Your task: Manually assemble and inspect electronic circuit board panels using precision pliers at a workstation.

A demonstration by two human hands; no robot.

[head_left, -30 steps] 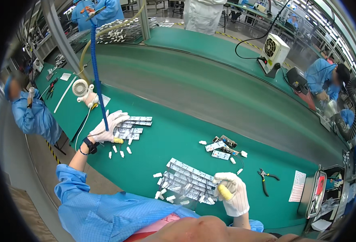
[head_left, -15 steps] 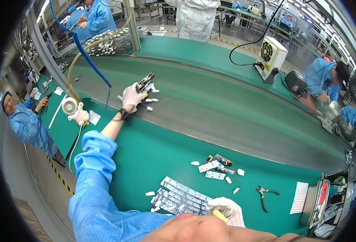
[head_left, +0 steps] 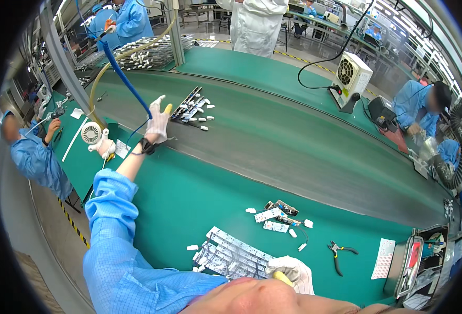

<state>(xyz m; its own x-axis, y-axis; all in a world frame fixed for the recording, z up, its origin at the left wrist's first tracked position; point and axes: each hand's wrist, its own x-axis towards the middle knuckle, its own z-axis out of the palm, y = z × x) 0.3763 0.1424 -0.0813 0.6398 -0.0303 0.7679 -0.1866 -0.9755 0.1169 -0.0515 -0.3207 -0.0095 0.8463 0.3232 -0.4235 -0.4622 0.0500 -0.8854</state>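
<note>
My left hand, in a white glove with a yellow fingertip, reaches over the dark conveyor belt with its fingers stretched out and holds nothing. Just right of it lies a bundle of narrow circuit boards with white plug connectors on short leads. The end of a blue hose hangs beside that hand. My right hand, gloved too, has curled fingers at the right end of a group of white strip circuit boards on the green table; what those fingers hold is hidden.
Small boards with wired connectors lie mid-table. Pliers, a printed sheet and a metal tray are at right. A white fan stands at left, a larger blower beyond the conveyor belt. Co-workers surround the line.
My left hand has let go of the board bundle and drawn off to its left, fingers opening. The bundle now lies loose on the belt. My right hand stays at the strip boards.
</note>
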